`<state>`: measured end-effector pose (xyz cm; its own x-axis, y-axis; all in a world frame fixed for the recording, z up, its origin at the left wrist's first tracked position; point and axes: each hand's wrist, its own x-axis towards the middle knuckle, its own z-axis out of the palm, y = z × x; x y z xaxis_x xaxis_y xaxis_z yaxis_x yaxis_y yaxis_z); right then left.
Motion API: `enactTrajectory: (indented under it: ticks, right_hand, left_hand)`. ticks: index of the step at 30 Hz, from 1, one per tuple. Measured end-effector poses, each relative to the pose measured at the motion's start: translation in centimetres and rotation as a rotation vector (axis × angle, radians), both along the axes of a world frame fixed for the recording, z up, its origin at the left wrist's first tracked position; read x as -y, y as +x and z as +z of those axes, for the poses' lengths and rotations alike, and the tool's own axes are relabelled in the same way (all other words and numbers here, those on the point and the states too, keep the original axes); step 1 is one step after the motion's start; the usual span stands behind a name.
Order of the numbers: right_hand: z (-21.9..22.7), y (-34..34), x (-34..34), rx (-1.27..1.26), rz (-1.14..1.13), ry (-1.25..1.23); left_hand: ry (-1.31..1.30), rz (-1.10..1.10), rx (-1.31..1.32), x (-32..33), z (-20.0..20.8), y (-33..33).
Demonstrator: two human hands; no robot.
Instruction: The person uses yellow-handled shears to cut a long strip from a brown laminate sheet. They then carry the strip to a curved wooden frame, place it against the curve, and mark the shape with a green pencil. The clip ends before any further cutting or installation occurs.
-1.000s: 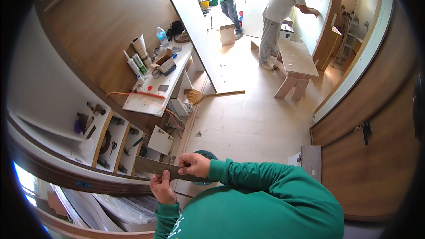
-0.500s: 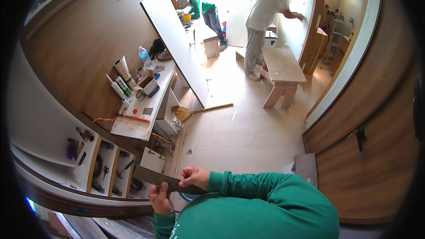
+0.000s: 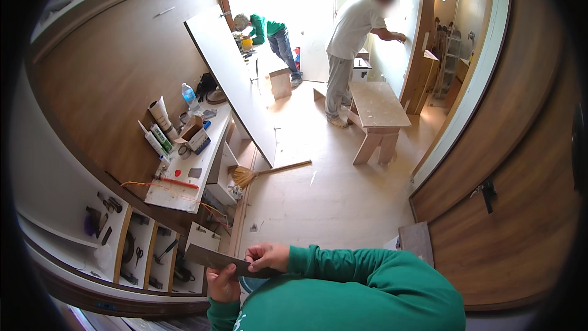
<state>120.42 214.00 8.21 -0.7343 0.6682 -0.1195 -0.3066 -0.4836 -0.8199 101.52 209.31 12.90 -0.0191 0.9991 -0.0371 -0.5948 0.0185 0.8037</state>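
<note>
A flat dark grey-brown strip (image 3: 205, 257) slants across in front of my chest, held in both hands. My left hand (image 3: 223, 284) pinches its lower edge, the thumb lying on the face. My right hand (image 3: 268, 258) is closed on the strip farther right, thumb and fingers pressed together over its upper edge. The strip's right end is partly hidden behind that hand and the green sleeve. Beneath the strip shows part of a bluish round rim (image 3: 246, 284), mostly covered by my body.
At left are a cubby shelf (image 3: 147, 251) with hand tools and a white worktop (image 3: 164, 194) with tubes and a bottle. A broom (image 3: 269, 172) lies by a leaning white panel (image 3: 239, 79). A wooden bench (image 3: 380, 105) stands ahead; two people work beyond.
The view has tilted and turned slightly, so the room sits lower and farther left. Both hands keep their hold on the strip, with little movement. The person in white has an arm slightly lower.
</note>
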Motion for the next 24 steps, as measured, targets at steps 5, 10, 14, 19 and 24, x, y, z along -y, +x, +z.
enactTrajectory:
  ticks: [5, 10, 14, 19, 24]
  right_hand:
    - [0.6, 0.2, 0.3, -0.017, 0.02, 0.009]
    - [0.3, -0.1, 0.2, -0.018, 0.071, -0.022]
    - [-0.4, -0.5, 0.3, -0.051, 0.081, -0.037]
    - [-0.8, -0.9, 0.7, -0.026, 0.085, -0.06]
    - [-0.2, -0.6, 0.9, -0.015, 0.196, 0.019]
  left_hand:
    - [-0.025, -0.12, 0.015, -0.2, -0.8, -1.0]
    - [0.002, -0.119, 0.02, -0.1, -1.4, -1.5]
    - [-0.024, -0.105, 0.035, 0.2, -1.0, -1.5]
    - [-0.017, -0.089, 0.028, 0.7, -0.7, -1.3]
    - [-0.013, -0.188, 0.063, 0.8, -1.4, -2.0]
